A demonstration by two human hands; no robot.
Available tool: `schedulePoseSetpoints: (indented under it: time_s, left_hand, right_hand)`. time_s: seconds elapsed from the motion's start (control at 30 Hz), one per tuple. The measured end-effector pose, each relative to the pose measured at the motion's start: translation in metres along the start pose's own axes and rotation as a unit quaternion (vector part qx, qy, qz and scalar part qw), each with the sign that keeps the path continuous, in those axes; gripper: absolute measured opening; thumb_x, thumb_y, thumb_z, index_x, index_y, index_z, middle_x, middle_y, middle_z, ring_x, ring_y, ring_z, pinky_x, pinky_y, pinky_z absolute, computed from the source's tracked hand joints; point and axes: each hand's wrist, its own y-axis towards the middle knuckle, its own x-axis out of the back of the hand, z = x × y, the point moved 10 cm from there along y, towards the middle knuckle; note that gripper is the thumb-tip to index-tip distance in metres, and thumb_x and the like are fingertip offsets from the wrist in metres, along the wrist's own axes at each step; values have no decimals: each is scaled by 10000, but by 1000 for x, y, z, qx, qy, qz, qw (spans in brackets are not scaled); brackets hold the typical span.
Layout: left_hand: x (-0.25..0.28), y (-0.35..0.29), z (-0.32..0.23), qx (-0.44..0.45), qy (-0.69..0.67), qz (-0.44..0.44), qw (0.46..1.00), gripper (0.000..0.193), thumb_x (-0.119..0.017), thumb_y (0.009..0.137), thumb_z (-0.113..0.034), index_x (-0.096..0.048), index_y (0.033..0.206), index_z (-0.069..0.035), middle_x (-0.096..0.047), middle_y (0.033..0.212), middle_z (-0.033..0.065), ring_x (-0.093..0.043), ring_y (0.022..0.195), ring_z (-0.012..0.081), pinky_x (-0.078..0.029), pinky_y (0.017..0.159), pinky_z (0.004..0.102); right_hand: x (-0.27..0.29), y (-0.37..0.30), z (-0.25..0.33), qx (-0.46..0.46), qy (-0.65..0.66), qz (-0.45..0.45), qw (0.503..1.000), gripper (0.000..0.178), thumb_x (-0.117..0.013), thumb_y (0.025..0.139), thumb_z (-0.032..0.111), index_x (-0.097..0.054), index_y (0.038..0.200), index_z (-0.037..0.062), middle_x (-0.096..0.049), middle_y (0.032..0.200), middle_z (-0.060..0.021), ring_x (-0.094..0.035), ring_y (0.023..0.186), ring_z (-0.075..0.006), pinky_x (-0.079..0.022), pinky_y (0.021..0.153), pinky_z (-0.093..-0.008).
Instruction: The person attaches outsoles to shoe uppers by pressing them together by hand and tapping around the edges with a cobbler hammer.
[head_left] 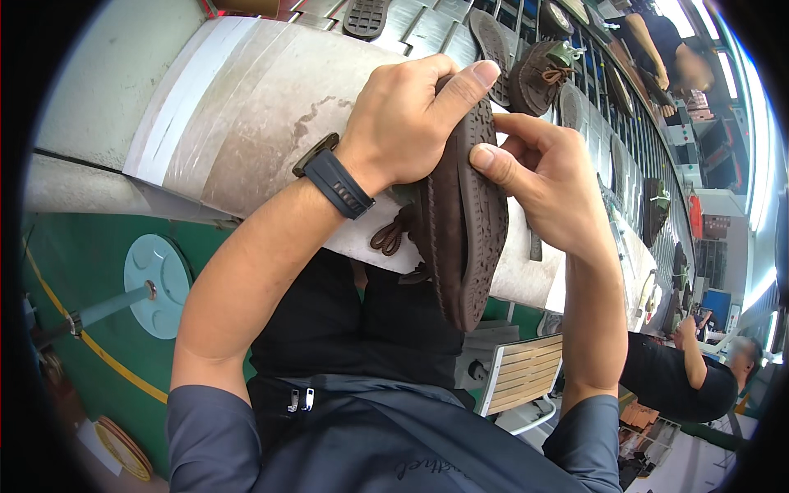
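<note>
A dark brown lace-up shoe (446,238) is tilted on its side in front of me, its treaded brown sole (486,238) turned to the right. Brown laces (389,237) hang out on its left side. My left hand (407,119), with a black watch on the wrist, is closed around the far end of the shoe, thumb over the sole. The thumb and fingers of my right hand (552,174) pinch the sole's right edge near that same end. A dark seam line runs along the shoe between upper and sole; whether the two are joined there I cannot tell.
A worn, pale covered work surface (271,107) lies beneath my hands. Beyond it, a conveyor carries loose soles (491,49) and another brown shoe (536,78). A round light-blue stool (156,286) stands at left, a slatted wooden seat (522,374) at right. Other people (686,378) work at right.
</note>
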Motion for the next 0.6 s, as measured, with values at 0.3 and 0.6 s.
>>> schedulePoseSetpoints:
  time_s: [0.3, 0.6]
  left_hand:
    - [1, 0, 2, 0, 10, 0, 1000, 596, -565, 1142, -463, -628, 810, 28, -577, 686, 87, -503, 638, 167, -440, 618, 358]
    - [0, 2, 5, 4, 23, 0, 1000, 608, -574, 1136, -495, -658, 837, 28, -614, 698, 99, -552, 651, 164, -461, 628, 353]
  right_hand:
    - [-4, -3, -3, -10, 21, -8, 1000, 568, -903, 911, 368, -750, 1220, -84, -670, 734, -55, -588, 662, -106, -507, 621, -307]
    - [-7, -6, -4, -8, 70, 15, 997, 626, -958, 825, 386, -753, 1220, -55, -666, 787, -32, -585, 730, -101, -514, 678, -295]
